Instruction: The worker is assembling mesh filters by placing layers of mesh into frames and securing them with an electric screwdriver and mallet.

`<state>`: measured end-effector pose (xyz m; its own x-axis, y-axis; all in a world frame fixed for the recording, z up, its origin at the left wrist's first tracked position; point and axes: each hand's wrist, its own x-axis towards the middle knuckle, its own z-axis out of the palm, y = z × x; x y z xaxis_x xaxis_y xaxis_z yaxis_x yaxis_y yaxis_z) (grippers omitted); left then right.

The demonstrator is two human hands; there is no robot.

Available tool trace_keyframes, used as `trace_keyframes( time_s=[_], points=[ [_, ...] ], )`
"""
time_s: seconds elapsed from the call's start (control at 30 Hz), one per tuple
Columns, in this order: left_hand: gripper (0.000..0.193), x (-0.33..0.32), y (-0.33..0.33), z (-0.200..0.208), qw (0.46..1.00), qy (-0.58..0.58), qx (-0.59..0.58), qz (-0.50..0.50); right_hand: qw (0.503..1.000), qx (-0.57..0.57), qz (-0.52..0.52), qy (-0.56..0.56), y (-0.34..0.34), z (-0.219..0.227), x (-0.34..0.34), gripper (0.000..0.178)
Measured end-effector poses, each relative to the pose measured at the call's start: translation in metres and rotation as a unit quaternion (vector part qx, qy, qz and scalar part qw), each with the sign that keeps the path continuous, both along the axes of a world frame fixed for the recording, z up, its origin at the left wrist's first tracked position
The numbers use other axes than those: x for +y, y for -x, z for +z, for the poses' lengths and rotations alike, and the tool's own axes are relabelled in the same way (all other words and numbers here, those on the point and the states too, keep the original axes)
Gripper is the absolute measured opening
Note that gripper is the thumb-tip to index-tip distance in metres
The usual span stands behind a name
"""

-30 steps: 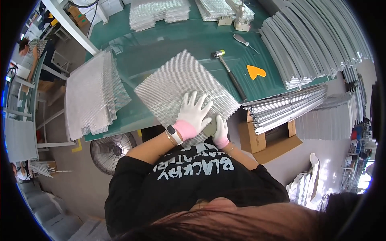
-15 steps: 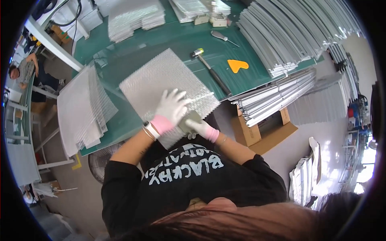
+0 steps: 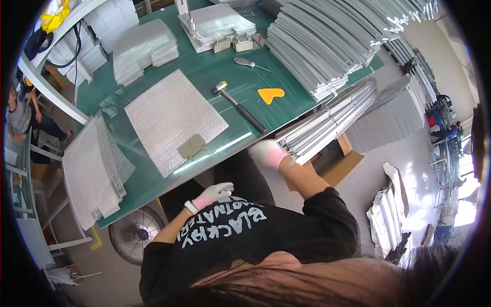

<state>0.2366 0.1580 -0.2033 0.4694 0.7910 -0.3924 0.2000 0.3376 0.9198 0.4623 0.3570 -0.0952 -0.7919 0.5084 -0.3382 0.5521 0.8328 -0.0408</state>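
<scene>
A silver expanded-metal mesh sheet (image 3: 166, 115) lies flat on the green table, with a small olive-grey flat piece (image 3: 192, 148) resting on its near corner. My left hand (image 3: 217, 193), in a white and pink glove, hovers off the table's front edge close to my shirt. Its fingers are loosely stretched and nothing shows in them. At the front edge, my right hand (image 3: 267, 153) is beside the near ends of a bundle of silver metal strips (image 3: 332, 123). Motion smears its fingers, so whether it touches a strip cannot be made out.
A hammer (image 3: 240, 108), a yellow scraper (image 3: 270, 95) and a screwdriver (image 3: 250, 63) lie on the table (image 3: 153, 190). Mesh stacks (image 3: 92, 169) stand left and behind; metal profiles (image 3: 317, 46) fill the right. Below are a fan (image 3: 137, 234) and a cardboard box (image 3: 348, 166).
Both hands have left the mesh sheet: the left drew back toward my body, the right moved to the metal strips. The olive-grey piece was let go and lies on the mesh. The view shifted.
</scene>
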Motion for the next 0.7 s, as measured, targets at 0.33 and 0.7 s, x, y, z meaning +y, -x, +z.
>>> trace_keyframes(
  time_s=[0.33, 0.7],
  points=[
    [0.051, 0.005, -0.004, 0.023, 0.995, -0.046, 0.040, 0.084, 0.985, -0.096, -0.145, -0.009, 0.001, -0.040, 0.014, 0.037],
    [0.051, -0.006, 0.003, -0.038, 0.982, -0.083, -0.010, 0.172, 0.956, 0.207, 0.017, 0.205, 0.014, 0.061, -0.064, 0.030]
  ],
)
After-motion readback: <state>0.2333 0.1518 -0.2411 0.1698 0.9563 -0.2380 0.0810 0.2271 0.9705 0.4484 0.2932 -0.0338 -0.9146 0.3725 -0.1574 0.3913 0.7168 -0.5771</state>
